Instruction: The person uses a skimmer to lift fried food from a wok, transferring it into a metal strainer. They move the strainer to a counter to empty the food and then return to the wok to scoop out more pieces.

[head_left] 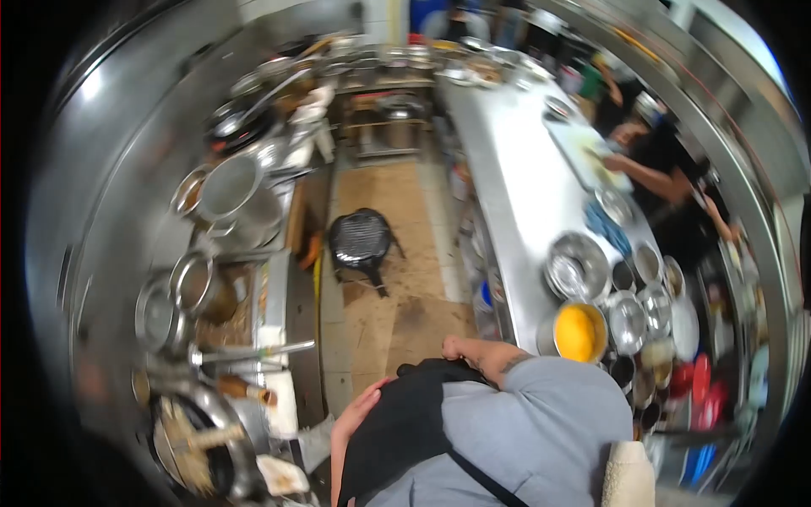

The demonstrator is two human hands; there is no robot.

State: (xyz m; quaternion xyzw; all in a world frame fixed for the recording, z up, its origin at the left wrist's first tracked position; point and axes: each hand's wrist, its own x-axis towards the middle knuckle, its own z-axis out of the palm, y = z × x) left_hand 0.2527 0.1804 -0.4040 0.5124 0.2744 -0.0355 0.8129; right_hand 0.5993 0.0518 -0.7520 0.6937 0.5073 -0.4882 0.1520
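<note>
My left hand [365,407] lies against the front of my black apron [397,422], its fingers stretched out and nothing seen in them. Ahead of my waist, my right hand [454,346] looks closed, with the fingers curled; whatever may be inside is hidden. Both hands are close to my body, apart from the counters. A black plastic stool [363,241] stands on the floor in front of me.
On the left are a large pot [241,198], a smaller pot [201,287] and a wok [182,448] with pale food. The right steel counter [507,186] bears metal bowls [577,266] and yellow contents in a pot [576,334]. A co-worker's arm [646,173] reaches over a cutting board [583,152].
</note>
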